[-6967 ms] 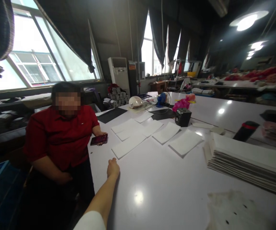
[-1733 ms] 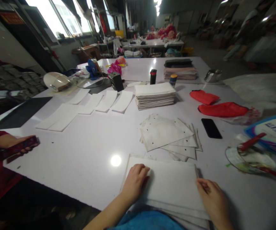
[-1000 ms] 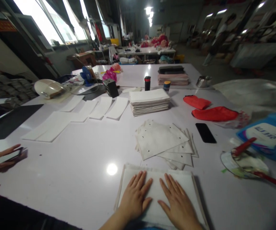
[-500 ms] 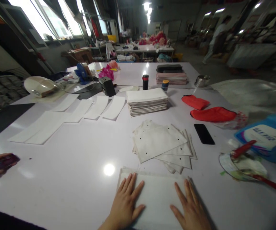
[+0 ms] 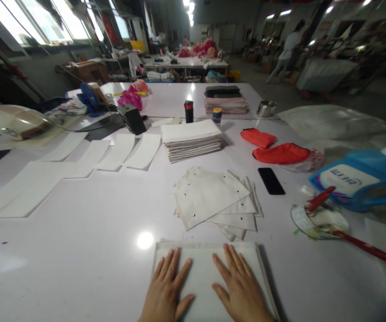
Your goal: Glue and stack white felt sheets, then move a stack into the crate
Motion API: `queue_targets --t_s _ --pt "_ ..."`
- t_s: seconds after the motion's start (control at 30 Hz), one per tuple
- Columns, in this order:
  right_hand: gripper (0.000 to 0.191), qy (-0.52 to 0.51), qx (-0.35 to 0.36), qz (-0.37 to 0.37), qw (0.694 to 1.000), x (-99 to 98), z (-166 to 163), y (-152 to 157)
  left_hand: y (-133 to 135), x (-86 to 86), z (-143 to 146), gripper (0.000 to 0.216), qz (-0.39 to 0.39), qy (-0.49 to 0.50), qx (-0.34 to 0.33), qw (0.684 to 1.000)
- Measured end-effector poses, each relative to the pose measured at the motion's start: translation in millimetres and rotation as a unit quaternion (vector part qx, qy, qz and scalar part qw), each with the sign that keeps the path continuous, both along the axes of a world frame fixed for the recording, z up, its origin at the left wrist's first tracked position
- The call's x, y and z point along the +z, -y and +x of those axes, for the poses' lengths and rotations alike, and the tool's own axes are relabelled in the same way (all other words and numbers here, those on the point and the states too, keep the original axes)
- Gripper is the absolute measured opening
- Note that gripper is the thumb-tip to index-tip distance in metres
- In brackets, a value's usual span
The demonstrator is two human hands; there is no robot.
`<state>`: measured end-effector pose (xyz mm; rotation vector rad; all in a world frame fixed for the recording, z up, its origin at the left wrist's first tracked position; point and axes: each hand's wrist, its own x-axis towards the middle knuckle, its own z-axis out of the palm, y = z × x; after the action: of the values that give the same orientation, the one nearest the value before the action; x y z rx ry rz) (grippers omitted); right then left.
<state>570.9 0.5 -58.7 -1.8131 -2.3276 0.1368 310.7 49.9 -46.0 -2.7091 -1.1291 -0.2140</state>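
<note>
Both palms lie flat on a white rectangular fabric panel [image 5: 199, 273] at the near edge of the table. My left hand [image 5: 167, 286] presses on its left part with fingers spread. On the right part rests my right hand [image 5: 239, 284], its fingers also stretched out. A darker hem or lower layer shows along the panel's top and right edges. Just beyond it lies a loose, fanned pile of off-white fabric pieces [image 5: 213, 197] with small metal snaps near their corners. Farther back stands a neat stack of folded white fabric [image 5: 193, 141].
White strips [image 5: 115, 154] lie at the left. To the right are a black phone [image 5: 271, 181], red fabric pouches [image 5: 282, 153], a dish [image 5: 313, 226] with red-handled brushes [image 5: 363, 246], and a blue jug [image 5: 357, 179]. A dark bottle [image 5: 188, 112] stands behind the stack. A person [image 5: 286, 51] is in the background.
My right hand has slid left across the panel, away from its right edge. The left hand stays flat. The view has turned right, and another person's hand with a phone at far left is out of view.
</note>
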Motion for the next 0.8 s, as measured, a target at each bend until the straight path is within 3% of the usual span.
queue_targets --t_s 0.2,0.3,0.4,0.47,0.57,0.67,0.7,0.73,0.8 --pt "0.077 -0.017 -0.111 0.026 0.993 -10.5 13 8 -3 -1.1 1 0.078 -0.004 0.002 0.001 1.000" --pt "0.078 -0.011 -0.099 0.050 0.994 -7.7 19 10 -2 2.7 -4 0.083 -0.013 0.030 -0.012 0.999" --pt "0.060 -0.014 -0.083 0.052 0.995 3.0 42 -9 -11 15.7 -9 0.078 -0.082 0.106 0.008 0.991" --pt "0.046 -0.047 -0.102 0.030 0.993 11.7 67 -42 -31 25.7 -9 0.063 -0.149 0.179 0.071 0.970" --pt "0.044 -0.079 -0.154 -0.002 0.985 17.7 111 -118 -86 30.5 5 0.050 -0.279 0.293 0.196 0.893" --pt "0.042 -0.047 -0.215 -0.027 0.975 10.2 144 -192 -152 18.9 27 0.046 -0.442 0.370 0.349 0.739" --pt "0.042 -0.035 -0.233 -0.040 0.971 5.9 151 -210 -170 13.0 34 0.046 -0.472 0.391 0.396 0.684" --pt "0.042 -0.023 -0.250 -0.055 0.966 1.4 155 -225 -185 6.9 40 0.045 -0.486 0.401 0.425 0.650" --pt "0.039 -0.001 -0.276 -0.086 0.957 -7.1 160 -243 -204 -4.6 46 0.042 -0.493 0.415 0.463 0.609"
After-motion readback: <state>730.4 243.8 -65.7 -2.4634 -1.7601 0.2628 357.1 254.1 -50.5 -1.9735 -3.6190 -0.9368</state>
